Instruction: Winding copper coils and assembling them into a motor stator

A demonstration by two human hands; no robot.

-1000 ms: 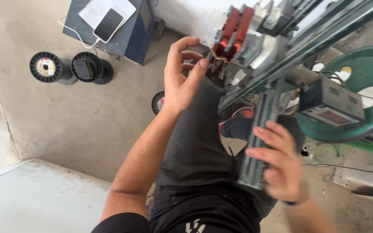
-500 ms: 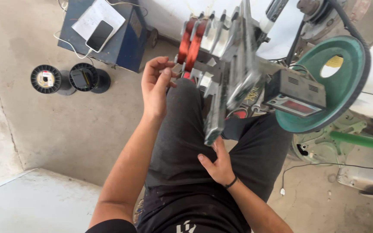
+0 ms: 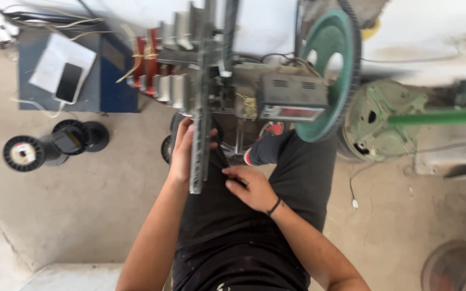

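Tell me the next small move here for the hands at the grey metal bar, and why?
Probably bring the right hand up from the thigh onto the grey metal bar. Only the left hand grips the bar's lower end, while the bar runs up into the winding frame loaded with copper wire; a second hand would likely steady it.

Soft, even daylight; faint shadows; motion blur throughout, esp. top & right edges

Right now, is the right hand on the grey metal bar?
No: the right hand rests on the dark trouser leg, while the left hand grips the grey metal bar.
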